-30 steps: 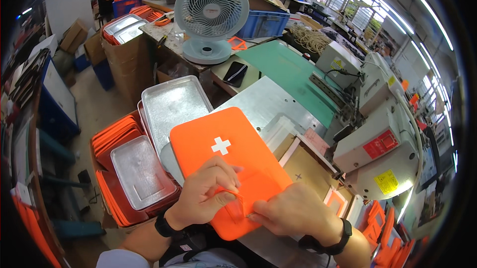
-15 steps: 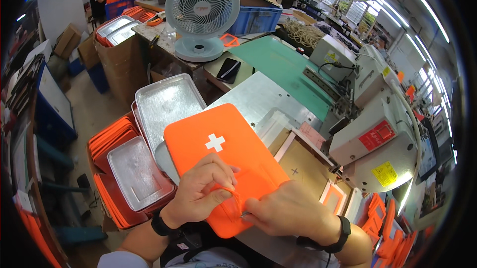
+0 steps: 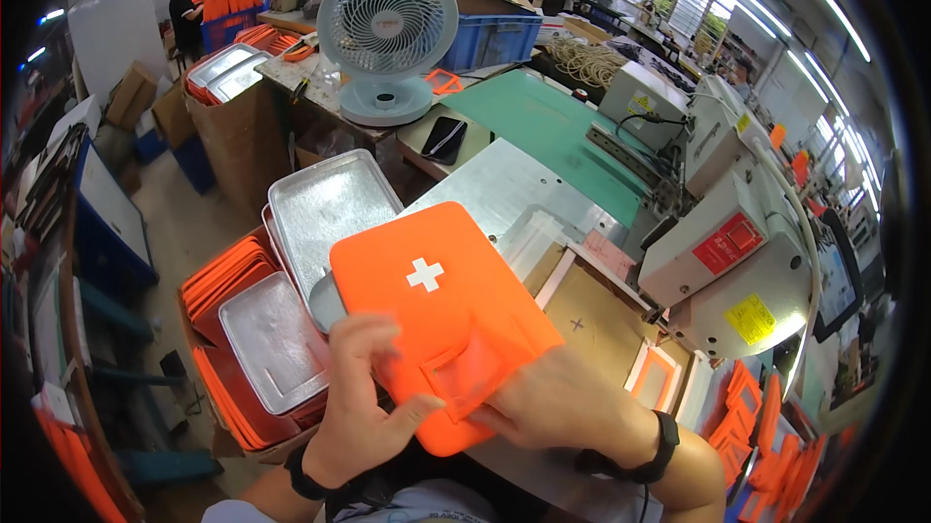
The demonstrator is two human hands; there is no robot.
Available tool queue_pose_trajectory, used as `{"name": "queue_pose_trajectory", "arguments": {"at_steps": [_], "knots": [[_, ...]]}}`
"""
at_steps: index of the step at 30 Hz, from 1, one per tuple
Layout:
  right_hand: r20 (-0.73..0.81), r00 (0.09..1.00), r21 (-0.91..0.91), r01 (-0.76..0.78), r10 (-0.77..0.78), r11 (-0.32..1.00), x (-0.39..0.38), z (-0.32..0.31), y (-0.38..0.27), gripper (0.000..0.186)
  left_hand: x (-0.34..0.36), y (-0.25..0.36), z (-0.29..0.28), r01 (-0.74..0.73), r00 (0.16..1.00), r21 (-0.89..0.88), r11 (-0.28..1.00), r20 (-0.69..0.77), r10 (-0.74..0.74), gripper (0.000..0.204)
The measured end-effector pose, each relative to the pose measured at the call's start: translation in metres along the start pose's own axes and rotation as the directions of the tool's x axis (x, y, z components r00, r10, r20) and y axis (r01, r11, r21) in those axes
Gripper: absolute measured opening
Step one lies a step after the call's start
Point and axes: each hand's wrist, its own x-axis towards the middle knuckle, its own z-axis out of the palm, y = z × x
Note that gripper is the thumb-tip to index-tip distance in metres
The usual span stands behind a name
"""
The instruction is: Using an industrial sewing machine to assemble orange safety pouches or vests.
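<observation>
An orange case (image 3: 417, 242) with a white cross lies tilted in front of me, with a grey piece (image 3: 325, 302) under its left edge. On its lower part is a translucent orange pocket or flap (image 3: 458, 368), blurred. My left hand (image 3: 364, 407) is at the case’s lower-left edge, thumb and fingers apart, fingertips smeared by motion. My right hand (image 3: 553, 397) is curled over the pocket’s lower right, its fingertips partly hidden; what they grip is too blurred to make out.
Left, a carton (image 3: 228, 155) and stacked orange covers (image 3: 218, 276) with silver trays (image 3: 325, 203). Ahead, a fan (image 3: 386, 33), phone (image 3: 444, 138), blue crate (image 3: 485, 38) and green mat (image 3: 524, 116). Right, machinery (image 3: 708, 242) and orange pieces (image 3: 756, 426). Other people (image 3: 189, 9) are behind.
My left hand has released the pinched flap, moved left and spread its fingers. The flap now lies flatter on the case. My right hand has shifted slightly at the pocket.
</observation>
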Motion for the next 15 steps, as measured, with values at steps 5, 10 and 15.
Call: {"name": "queue_pose_trajectory", "arguments": {"at_steps": [5, 10, 15], "knots": [[0.005, 1.000, 0.074, 0.015, -0.016, 0.997, -0.003, -0.006, 0.005, 0.039, 0.005, 0.027, -0.002, -0.038, 0.876, 0.347, 0.937, 0.462, -0.136, 0.044], [0.138, 0.990, 0.051, -0.028, 0.021, 0.998, -0.003, -0.022, -0.001, 0.028, 0.028, 0.021, 0.007, -0.200, 0.760, 0.437, 0.877, 0.634, -0.143, 0.049], [0.174, 0.984, 0.083, -0.045, 0.030, 0.996, -0.004, -0.026, 0.000, 0.023, 0.044, 0.020, 0.006, -0.257, 0.616, 0.393, 0.883, 0.771, -0.164, 0.041]]}}
